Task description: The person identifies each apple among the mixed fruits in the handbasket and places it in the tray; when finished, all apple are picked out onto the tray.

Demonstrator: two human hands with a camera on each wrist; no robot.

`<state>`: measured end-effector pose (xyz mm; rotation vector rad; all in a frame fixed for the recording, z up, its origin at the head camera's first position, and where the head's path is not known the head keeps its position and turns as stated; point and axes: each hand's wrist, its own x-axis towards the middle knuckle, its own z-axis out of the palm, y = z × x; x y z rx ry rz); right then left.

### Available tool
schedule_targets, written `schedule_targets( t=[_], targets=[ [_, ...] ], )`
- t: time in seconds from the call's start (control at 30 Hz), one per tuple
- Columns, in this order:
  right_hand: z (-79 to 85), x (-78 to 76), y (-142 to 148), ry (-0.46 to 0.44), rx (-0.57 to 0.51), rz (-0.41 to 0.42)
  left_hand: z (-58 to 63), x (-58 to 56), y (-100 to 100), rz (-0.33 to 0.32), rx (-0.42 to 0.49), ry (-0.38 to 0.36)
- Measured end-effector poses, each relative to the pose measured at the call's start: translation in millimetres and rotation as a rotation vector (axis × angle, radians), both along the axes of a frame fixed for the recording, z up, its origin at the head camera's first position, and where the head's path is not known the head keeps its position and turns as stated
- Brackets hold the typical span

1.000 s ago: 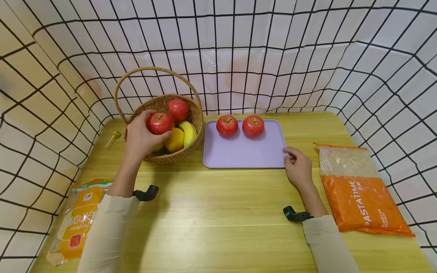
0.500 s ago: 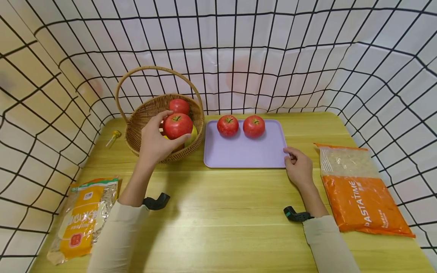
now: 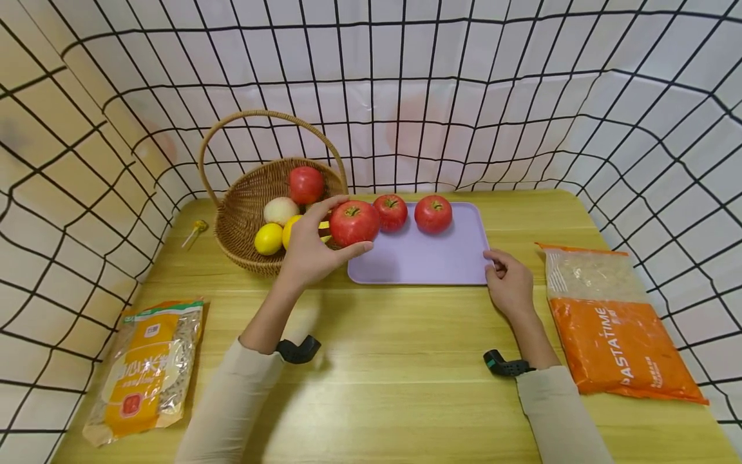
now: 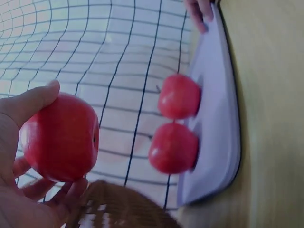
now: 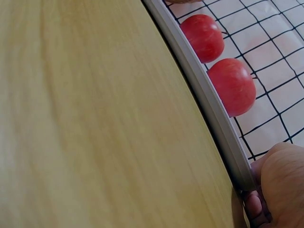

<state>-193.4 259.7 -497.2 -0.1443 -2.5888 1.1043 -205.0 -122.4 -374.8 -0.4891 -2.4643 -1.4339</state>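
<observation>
White cloth with a black grid [image 3: 406,109] stands behind and along both sides of the wood-grain counter [image 3: 400,374]. All positions are given from the lilac tray [image 3: 420,264], which lies flat on the counter.

Left hand [image 3: 313,248]: thumb and fingers spread wide, curved round a red apple [image 3: 354,222], which I hold raised at the left end of the tray. Its exact height over the tray I cannot tell. The left-wrist view shows it apart from the two apples inside the tray.

Right hand [image 3: 510,283]: fingers bent in, thumb and fingertips pinching the tray at its right edge.

On the tray, along its far side, are the left-hand apple [image 3: 391,212] and the right-hand apple [image 3: 433,214], both upright.

Just left of the tray is a wicker basket [image 3: 237,222] with a tall handle. It contains a red fruit [image 3: 306,185], a pale round item [image 3: 281,211], a lemon [image 3: 268,239] and further yellow fruit [image 3: 292,227], partly hidden by my hand.

Farther left of the tray lies a lollipop [image 3: 199,225]; nearer me on that side, a yellow-labelled bag [image 3: 145,370]. Right of the tray, well apart: an orange bag [image 3: 628,341] marked PASTATIME.
</observation>
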Motion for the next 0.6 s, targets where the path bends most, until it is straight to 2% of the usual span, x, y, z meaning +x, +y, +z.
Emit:
schedule_targets(
  t=[0.23, 0.4, 0.6],
  targets=[
    [-2.0, -1.4, 0.8, 0.005, 0.007, -0.004, -14.3, -1.8, 25.3, -0.116, 0.048, -0.077],
    [-1.4, -1.3, 0.7, 0.006, 0.005, -0.004, -30.3, -6.5, 38.2, -0.121, 0.013, -0.094],
    [-2.7, -1.4, 0.5, 0.007, -0.001, -0.004, -49.2, -11.0, 46.3, -0.104, 0.024, -0.170]
  ],
)
